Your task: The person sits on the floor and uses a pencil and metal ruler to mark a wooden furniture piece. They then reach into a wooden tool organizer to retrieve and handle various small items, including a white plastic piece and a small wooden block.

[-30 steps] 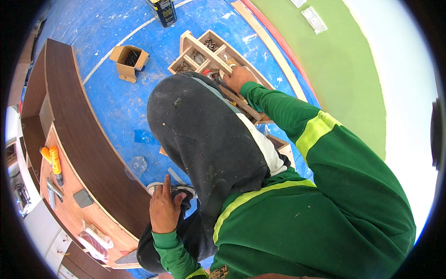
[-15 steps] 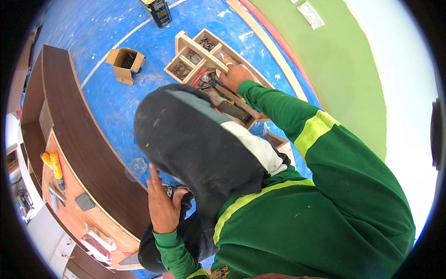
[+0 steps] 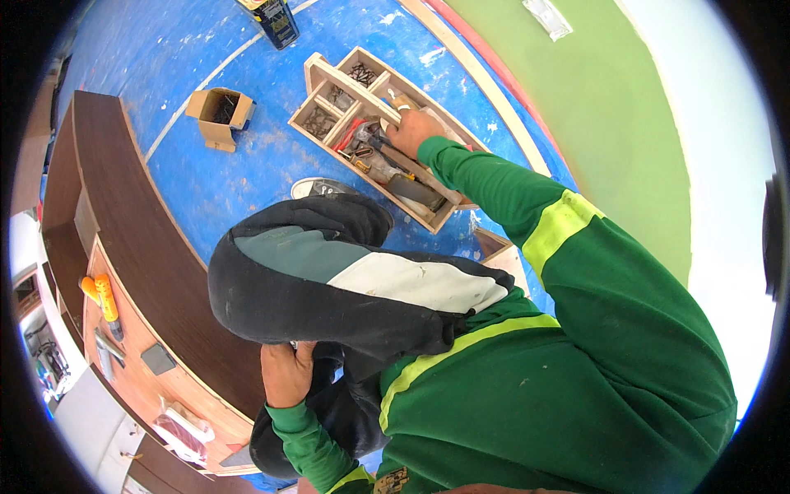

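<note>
A wooden toolbox [image 3: 457,130] with a long bar handle [image 3: 359,89] sits on the blue floor covering. My right hand [image 3: 411,132] is closed around this bar, with the fingers partly hidden. Beneath the bar, the near compartment holds a hammer [image 3: 418,167], tools with yellow handles and something red. Nails [image 3: 319,123] fill small compartments at the far end. My left hand [image 3: 288,375] is beside my raised, dark-trousered knee [image 3: 263,288]; its fingers disappear under the leg, so their pose is hidden.
An opened cardboard box [image 3: 220,119] of dark screws or nails stands left of the toolbox. Farther off is a dark can [image 3: 276,23]. Along the left runs a brown wooden panel [image 3: 156,239], with a yellow drill [image 3: 105,300] beyond it. A green wall [image 3: 609,123] rises at right.
My knee has swung left and nearer, uncovering a shoe and more of the toolbox. My left hand's fingers have gone under the leg. My right hand stays at the handle.
</note>
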`<state>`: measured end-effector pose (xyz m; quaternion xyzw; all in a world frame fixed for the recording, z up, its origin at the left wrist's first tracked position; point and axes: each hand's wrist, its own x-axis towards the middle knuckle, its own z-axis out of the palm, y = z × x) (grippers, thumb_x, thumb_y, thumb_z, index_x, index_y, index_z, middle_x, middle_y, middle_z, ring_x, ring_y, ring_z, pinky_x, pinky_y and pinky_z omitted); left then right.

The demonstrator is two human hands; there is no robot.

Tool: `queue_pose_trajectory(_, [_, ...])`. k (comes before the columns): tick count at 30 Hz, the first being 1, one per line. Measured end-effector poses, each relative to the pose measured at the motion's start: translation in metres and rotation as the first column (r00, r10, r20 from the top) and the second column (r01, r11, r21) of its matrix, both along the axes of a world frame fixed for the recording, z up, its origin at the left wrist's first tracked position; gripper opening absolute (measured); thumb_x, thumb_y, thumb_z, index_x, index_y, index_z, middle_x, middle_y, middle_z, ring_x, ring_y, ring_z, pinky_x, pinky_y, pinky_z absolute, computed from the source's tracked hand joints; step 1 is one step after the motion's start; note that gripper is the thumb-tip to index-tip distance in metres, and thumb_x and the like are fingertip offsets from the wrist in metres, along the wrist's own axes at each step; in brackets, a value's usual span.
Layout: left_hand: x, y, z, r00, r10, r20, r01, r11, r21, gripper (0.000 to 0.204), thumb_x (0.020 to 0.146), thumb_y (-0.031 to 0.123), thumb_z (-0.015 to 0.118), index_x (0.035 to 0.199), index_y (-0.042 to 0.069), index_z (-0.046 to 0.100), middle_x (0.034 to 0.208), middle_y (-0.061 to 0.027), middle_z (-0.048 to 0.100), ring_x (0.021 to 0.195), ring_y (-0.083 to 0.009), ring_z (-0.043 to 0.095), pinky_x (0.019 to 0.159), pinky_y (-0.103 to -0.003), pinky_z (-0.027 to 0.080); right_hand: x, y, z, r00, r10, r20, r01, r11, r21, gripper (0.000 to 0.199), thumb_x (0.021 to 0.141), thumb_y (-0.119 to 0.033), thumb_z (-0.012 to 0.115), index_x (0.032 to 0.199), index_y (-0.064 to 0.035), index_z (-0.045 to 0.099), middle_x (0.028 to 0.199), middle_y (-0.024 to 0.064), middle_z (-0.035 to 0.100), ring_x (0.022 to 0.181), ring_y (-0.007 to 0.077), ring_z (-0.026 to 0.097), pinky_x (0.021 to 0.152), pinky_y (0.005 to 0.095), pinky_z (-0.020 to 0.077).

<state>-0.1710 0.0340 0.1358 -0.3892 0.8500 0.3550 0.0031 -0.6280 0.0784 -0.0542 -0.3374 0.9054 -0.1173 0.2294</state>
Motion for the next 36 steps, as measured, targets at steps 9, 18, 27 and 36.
queue_pose_trajectory(9, [0.010, 0.010, -0.018, 0.960, -0.126, 0.251, 0.111, 0.991, 0.074, 0.048, 0.102, 0.037, 0.073, 0.129, -0.002, 0.065, 0.121, -0.0309, 0.070, 0.110, -0.0523, 0.067, 0.092, -0.056, 0.054, -0.002, -0.002, -0.002, 0.999, -0.023, 0.024, 0.021, 0.998, 0.062, 0.049, 0.095, -0.040, 0.064, 0.108, 0.0055, 0.077, 0.098, 0.0337, 0.076, 0.093, 0.0482, 0.076, 0.090, 0.0556, 0.0611])
queue_pose_trajectory(18, [0.010, 0.008, -0.024, 0.969, -0.125, 0.211, 0.112, 0.991, 0.075, 0.047, 0.099, 0.033, 0.076, 0.130, -0.001, 0.067, 0.125, -0.0299, 0.070, 0.115, -0.0538, 0.065, 0.097, -0.056, 0.052, -0.003, 0.000, -0.004, 1.000, -0.018, -0.001, 0.018, 0.999, 0.031, 0.048, 0.095, -0.039, 0.063, 0.108, 0.0054, 0.078, 0.100, 0.0350, 0.075, 0.095, 0.0497, 0.076, 0.092, 0.0558, 0.0609])
queue_pose_trajectory(27, [0.003, 0.007, -0.018, 0.969, -0.106, 0.223, 0.088, 0.992, 0.089, 0.047, 0.101, 0.039, 0.074, 0.125, -0.002, 0.069, 0.117, -0.0285, 0.073, 0.108, -0.0523, 0.067, 0.092, -0.056, 0.053, -0.002, -0.001, -0.003, 1.000, -0.023, 0.005, 0.022, 0.999, 0.034, 0.049, 0.095, -0.039, 0.063, 0.107, 0.0061, 0.078, 0.100, 0.0355, 0.075, 0.095, 0.0490, 0.076, 0.092, 0.0549, 0.0611])
queue_pose_trajectory(36, [0.005, 0.008, -0.016, 0.966, -0.162, 0.204, 0.153, 0.986, 0.062, 0.044, 0.103, 0.031, 0.073, 0.128, -0.003, 0.062, 0.116, -0.0302, 0.071, 0.107, -0.0517, 0.068, 0.089, -0.055, 0.055, -0.003, -0.002, -0.004, 1.000, -0.015, 0.009, 0.014, 0.999, 0.047, 0.050, 0.095, -0.039, 0.063, 0.108, 0.0069, 0.077, 0.099, 0.0350, 0.076, 0.095, 0.0492, 0.077, 0.092, 0.0553, 0.0616])
